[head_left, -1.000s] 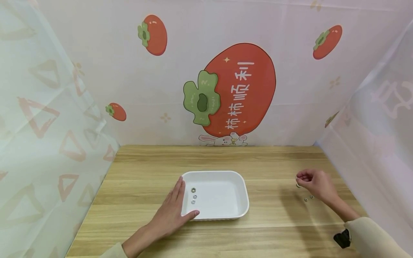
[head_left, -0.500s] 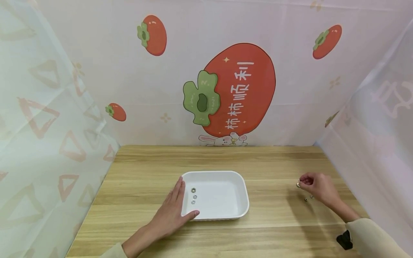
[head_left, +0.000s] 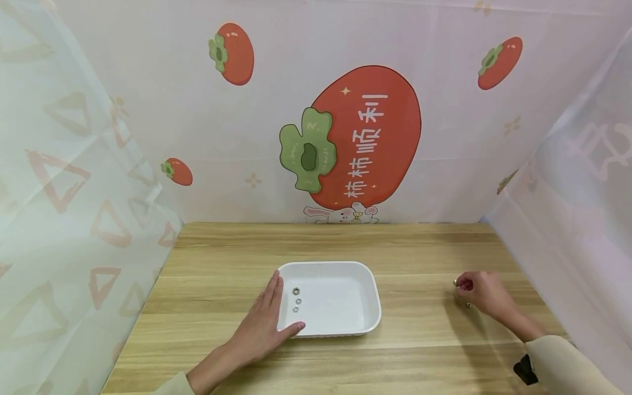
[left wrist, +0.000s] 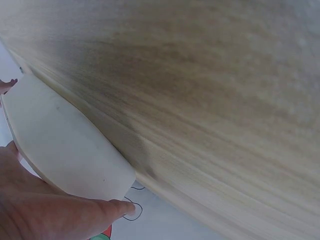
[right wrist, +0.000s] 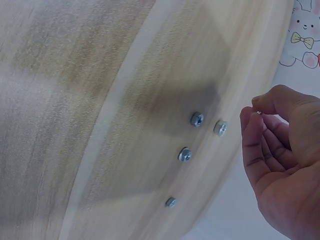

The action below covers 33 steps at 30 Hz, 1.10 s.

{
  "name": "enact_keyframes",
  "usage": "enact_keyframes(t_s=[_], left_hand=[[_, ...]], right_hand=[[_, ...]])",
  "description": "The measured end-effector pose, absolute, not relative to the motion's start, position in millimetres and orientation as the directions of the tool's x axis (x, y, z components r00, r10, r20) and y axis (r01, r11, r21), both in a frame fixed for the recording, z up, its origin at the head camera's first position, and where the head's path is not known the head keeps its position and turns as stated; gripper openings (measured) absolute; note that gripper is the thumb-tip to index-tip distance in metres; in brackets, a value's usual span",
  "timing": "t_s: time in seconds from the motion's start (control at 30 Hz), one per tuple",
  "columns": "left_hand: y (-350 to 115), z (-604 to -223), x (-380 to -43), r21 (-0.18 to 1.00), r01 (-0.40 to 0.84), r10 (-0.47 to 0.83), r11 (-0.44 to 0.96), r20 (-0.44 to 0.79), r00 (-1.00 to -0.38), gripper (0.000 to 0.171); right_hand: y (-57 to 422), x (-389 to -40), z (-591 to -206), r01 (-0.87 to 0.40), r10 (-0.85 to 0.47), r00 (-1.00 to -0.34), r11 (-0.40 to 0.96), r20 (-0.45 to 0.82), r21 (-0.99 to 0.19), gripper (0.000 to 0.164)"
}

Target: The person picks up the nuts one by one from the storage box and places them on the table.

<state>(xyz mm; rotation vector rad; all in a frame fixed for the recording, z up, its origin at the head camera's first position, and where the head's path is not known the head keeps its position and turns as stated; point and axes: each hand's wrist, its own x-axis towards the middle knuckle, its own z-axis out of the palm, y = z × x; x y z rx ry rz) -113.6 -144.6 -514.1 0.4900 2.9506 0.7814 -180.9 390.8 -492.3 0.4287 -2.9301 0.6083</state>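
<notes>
A white rectangular tray [head_left: 340, 329] sits on the wooden table with several metal nuts [head_left: 296, 291] near its left end. Against the tray's left side lies my left hand [head_left: 264, 323], fingers straight along the wall and thumb at the near rim. Off to the right, my right hand [head_left: 481, 293] pinches a tiny shiny metal nut [right wrist: 258, 113] between thumb and fingertip; the fingers cover most of it. Beside and below that hand, a loose hex nut [right wrist: 197, 119], a paler nut [right wrist: 220, 128] and others rest on the table in the right wrist view.
The wood-grain tabletop [head_left: 405, 356] meets a printed cloth backdrop [head_left: 222, 137] along its far edge. Cloth walls stand at the left and right. A black piece [head_left: 525, 370] hangs at the right sleeve [head_left: 568, 362].
My right hand has shifted slightly downward towards the near side in the head view, and now covers one of the loose nuts. The left hand and tray stay in place.
</notes>
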Motion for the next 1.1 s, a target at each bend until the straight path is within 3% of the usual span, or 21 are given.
enact_keyframes(t_s=[0.3, 1.1], left_hand=[[-145, -513, -113, 0.486, 0.295, 0.315, 0.822, 0.042, -0.948, 0.115], [-145, -514, -112, 0.497, 0.293, 0.314, 0.816, 0.044, -0.948, 0.114]], right_hand=[[390, -182, -496, -0.270, -0.246, -0.963, 0.890, 0.110, -0.368, 0.006], [392, -184, -511, -0.341, -0.300, -0.937, 0.896, 0.180, -0.284, 0.021]])
